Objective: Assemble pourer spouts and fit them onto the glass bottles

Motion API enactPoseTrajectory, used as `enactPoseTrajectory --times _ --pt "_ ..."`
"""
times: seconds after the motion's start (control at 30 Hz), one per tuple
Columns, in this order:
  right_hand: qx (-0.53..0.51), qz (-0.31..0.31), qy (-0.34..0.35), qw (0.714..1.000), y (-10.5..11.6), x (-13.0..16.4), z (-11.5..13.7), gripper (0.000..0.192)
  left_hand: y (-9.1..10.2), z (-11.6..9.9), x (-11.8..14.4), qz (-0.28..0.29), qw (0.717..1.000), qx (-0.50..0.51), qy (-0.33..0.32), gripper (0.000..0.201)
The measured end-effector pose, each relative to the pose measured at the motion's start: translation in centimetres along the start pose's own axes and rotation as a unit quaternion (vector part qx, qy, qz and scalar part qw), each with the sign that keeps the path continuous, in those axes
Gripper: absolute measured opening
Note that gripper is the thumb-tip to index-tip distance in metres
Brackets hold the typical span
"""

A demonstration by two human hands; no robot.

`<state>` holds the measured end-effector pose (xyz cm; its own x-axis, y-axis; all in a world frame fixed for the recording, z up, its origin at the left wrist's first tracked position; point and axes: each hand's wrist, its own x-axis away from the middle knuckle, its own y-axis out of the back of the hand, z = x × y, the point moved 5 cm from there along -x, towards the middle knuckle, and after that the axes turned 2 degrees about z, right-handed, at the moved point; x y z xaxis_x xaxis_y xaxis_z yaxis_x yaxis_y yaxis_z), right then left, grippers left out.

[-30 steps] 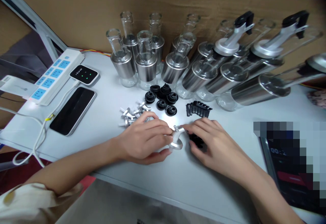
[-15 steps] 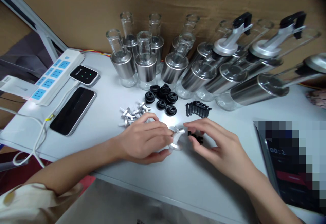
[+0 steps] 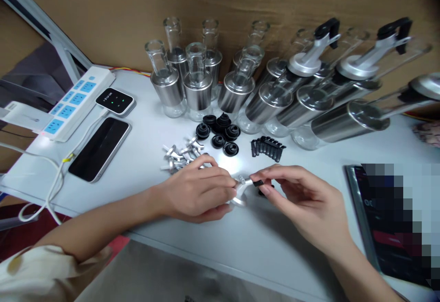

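Hands meet low over the white table [image 3: 144, 123]: the left hand [image 3: 192, 194] grips a silver spout [image 3: 240, 191] near the front edge, and the right hand [image 3: 302, 201] pinches a small black cap [image 3: 257, 183] against its tip. Farther back lie black rubber seals [image 3: 220, 132], then glass bottles [image 3: 195, 82].

— What is the person wearing?
— The left arm [image 3: 103, 226] is bare up to a short cream sleeve [image 3: 37, 272] with faint yellowish marks, perhaps a print; the edge is blurred.
— And the right?
— The right arm [image 3: 357, 270] is bare too. The left hand [image 3: 195, 194] and right hand [image 3: 305, 203] carry no rings, watch or gloves.
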<state>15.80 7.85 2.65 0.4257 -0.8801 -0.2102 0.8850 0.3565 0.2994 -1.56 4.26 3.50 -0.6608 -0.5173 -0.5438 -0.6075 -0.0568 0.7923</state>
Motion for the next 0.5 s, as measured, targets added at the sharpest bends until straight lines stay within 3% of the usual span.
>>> enactPoseTrajectory --times 0.33,0.5 --pt "0.001 -0.057 -0.001 0.998 0.09 0.36 0.03 0.034 0.04 -0.11 -0.05 0.003 1.0 0.0 -0.002 0.007" --pt "-0.01 -0.057 -0.024 0.998 0.01 0.74 -0.47 0.034 -0.04 -0.07 0.05 0.003 1.0 -0.003 -0.009 0.006"
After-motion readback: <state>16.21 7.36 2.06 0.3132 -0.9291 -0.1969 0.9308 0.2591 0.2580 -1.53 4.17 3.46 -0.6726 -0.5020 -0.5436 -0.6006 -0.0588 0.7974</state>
